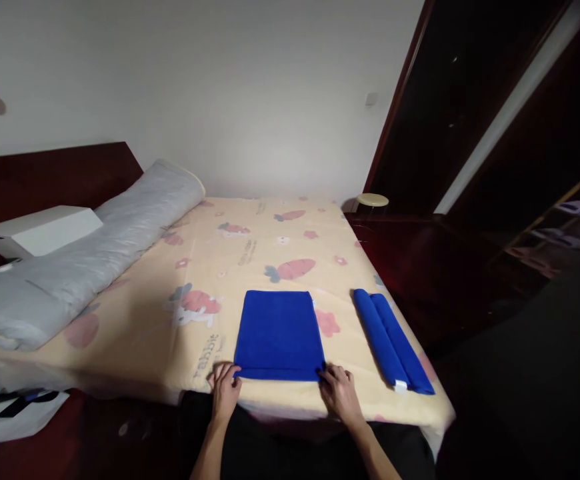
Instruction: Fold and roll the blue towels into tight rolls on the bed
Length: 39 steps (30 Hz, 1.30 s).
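A blue towel [280, 330] lies flat in a near-square on the bed, with a narrow folded strip along its near edge. At that edge's left corner, my left hand [226, 385] pinches the fabric between thumb and fingers. My right hand [339, 390] grips the opposite near corner in the same way. To the right, two rolled blue towels [393, 343] lie side by side close to the bed's right edge; a white tag shows at their near end.
The bed sheet [250, 267] is cream with rabbit and carrot prints. On the left are a grey rolled quilt [120, 233] and a white box [53, 230] by the dark headboard [60, 173]. Beyond the bed's far right corner stands a stool [373, 200]. A shoe rack [550, 217] is at right.
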{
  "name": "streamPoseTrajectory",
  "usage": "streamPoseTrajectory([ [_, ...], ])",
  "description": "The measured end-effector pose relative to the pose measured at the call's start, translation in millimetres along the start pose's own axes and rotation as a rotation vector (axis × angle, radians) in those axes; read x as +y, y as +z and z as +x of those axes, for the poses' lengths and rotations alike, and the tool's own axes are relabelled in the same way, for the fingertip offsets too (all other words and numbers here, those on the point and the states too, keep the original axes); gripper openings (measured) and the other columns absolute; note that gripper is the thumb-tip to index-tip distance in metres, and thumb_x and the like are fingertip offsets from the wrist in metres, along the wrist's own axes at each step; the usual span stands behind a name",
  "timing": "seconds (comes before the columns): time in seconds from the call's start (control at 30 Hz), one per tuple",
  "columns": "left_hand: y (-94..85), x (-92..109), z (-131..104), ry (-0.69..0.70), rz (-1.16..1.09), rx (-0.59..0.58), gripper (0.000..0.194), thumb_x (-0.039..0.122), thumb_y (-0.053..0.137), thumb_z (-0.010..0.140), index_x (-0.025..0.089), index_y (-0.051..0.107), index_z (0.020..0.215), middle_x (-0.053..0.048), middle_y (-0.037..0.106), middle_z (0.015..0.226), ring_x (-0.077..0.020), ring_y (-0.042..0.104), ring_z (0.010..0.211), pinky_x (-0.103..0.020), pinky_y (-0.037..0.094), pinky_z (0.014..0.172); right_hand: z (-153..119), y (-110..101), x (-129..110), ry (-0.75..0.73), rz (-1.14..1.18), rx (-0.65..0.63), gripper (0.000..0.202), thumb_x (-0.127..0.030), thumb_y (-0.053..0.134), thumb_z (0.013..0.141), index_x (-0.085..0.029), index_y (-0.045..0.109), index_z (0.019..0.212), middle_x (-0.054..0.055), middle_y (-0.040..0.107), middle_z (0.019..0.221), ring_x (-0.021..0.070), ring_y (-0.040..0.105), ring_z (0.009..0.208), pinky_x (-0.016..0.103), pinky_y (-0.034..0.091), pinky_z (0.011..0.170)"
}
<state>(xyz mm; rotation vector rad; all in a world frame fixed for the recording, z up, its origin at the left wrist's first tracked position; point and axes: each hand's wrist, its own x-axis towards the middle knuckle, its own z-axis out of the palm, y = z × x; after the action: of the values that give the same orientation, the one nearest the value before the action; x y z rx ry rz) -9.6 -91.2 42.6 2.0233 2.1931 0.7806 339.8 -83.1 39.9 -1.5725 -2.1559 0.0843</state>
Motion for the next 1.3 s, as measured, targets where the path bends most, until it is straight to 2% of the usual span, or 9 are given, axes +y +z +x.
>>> streamPoseTrajectory([
  [0.13, -3.8, 2.1, -5.6, -0.016, 0.043, 0.007, 0.034, 0.011, 0.048, 0.079, 0.029, 0.072, 0.096, -0.004, 0.07, 0.114, -0.0254, 0.055, 0.116, -0.043, 0.035, 0.097, -10.6, 1.0, -1.2, 0.069, 0.013, 0.0, 0.031, -0.027, 0.045, 0.092, -0.029, 0.069, 0.111, 0.007, 0.063, 0.117, 0.0244, 0.056, 0.107, 0.04, 0.039, 0.089],
  [0.23, -7.5, 5.9, -6.7, -0.07, 0.07, 0.001, 0.026, 0.023, 0.053, 0.085, 0.031, 0.074, 0.097, -0.004, 0.069, 0.113, -0.0268, 0.055, 0.113, -0.045, 0.036, 0.097, -13.2, 2.9, -1.4, 0.146, 0.016, -0.017, 0.032, -0.037, 0.042, 0.095, -0.032, 0.071, 0.11, 0.007, 0.065, 0.113, 0.026, 0.056, 0.106, 0.042, 0.04, 0.088],
  [0.37, -9.4, 8.5, -5.5, -0.073, 0.094, -0.001, 0.021, 0.032, 0.056, 0.088, 0.031, 0.075, 0.095, -0.006, 0.067, 0.112, -0.0274, 0.055, 0.111, -0.046, 0.037, 0.097, -13.2, 4.1, 0.7, 0.129, -0.025, -0.011, 0.033, -0.032, 0.042, 0.095, -0.031, 0.068, 0.115, 0.009, 0.064, 0.118, 0.0268, 0.055, 0.108, 0.043, 0.038, 0.09],
  [0.47, -8.7, 6.5, -7.9, -0.036, 0.1, -0.011, 0.024, 0.025, 0.054, 0.087, 0.029, 0.075, 0.097, -0.006, 0.066, 0.113, -0.0266, 0.055, 0.111, -0.046, 0.036, 0.099, -13.6, 0.5, 2.8, 0.068, -0.052, -0.039, 0.034, -0.026, 0.04, 0.095, -0.03, 0.069, 0.113, 0.009, 0.063, 0.121, 0.0252, 0.054, 0.108, 0.041, 0.036, 0.09],
  [0.67, -6.1, -6.4, -11.8, -0.069, 0.052, -0.036, 0.039, 0.011, 0.053, 0.078, 0.034, 0.073, 0.104, -0.004, 0.063, 0.12, -0.0263, 0.052, 0.118, -0.045, 0.037, 0.099, -17.8, -5.0, 10.4, 0.029, -0.094, -0.058, 0.033, -0.026, 0.047, 0.092, -0.026, 0.067, 0.118, 0.009, 0.064, 0.116, 0.0239, 0.056, 0.103, 0.041, 0.035, 0.09],
  [0.87, -3.5, -13.2, 3.2, -0.15, -0.052, -0.112, 0.033, 0.015, 0.051, 0.083, 0.033, 0.073, 0.099, -0.003, 0.064, 0.118, -0.0245, 0.053, 0.115, -0.044, 0.038, 0.096, -5.1, -1.7, 9.8, 0.154, -0.022, -0.053, 0.03, -0.03, 0.043, 0.092, -0.028, 0.071, 0.103, 0.008, 0.064, 0.115, 0.0254, 0.055, 0.105, 0.041, 0.038, 0.089],
  [1.0, -3.6, -9.9, 15.5, -0.223, -0.045, -0.168, 0.027, 0.017, 0.053, 0.081, 0.03, 0.071, 0.095, -0.002, 0.065, 0.111, -0.0221, 0.055, 0.11, -0.04, 0.039, 0.093, 13.8, -2.9, 7.3, 0.271, 0.026, -0.125, 0.028, -0.033, 0.043, 0.089, -0.027, 0.069, 0.098, 0.007, 0.062, 0.116, 0.0272, 0.053, 0.107, 0.043, 0.04, 0.087],
  [1.17, -2.1, -5.8, 35.5, -0.325, 0.009, -0.2, 0.018, 0.024, 0.052, 0.08, 0.026, 0.07, 0.082, -0.003, 0.067, 0.097, -0.0227, 0.058, 0.101, -0.038, 0.042, 0.083, 31.5, -5.2, 7.6, 0.28, -0.057, -0.178, 0.029, -0.031, 0.043, 0.086, -0.026, 0.069, 0.099, 0.01, 0.061, 0.118, 0.0293, 0.05, 0.109, 0.047, 0.037, 0.09],
  [1.3, 1.3, -1.1, 51.3, -0.382, 0.062, -0.212, 0.019, 0.032, 0.053, 0.079, 0.022, 0.069, 0.078, -0.006, 0.068, 0.093, -0.0255, 0.06, 0.101, -0.04, 0.042, 0.087, 40.3, -6.1, 5.1, 0.298, -0.14, -0.17, 0.029, -0.033, 0.043, 0.089, -0.024, 0.069, 0.097, 0.012, 0.062, 0.114, 0.03, 0.051, 0.107, 0.047, 0.037, 0.09],
])
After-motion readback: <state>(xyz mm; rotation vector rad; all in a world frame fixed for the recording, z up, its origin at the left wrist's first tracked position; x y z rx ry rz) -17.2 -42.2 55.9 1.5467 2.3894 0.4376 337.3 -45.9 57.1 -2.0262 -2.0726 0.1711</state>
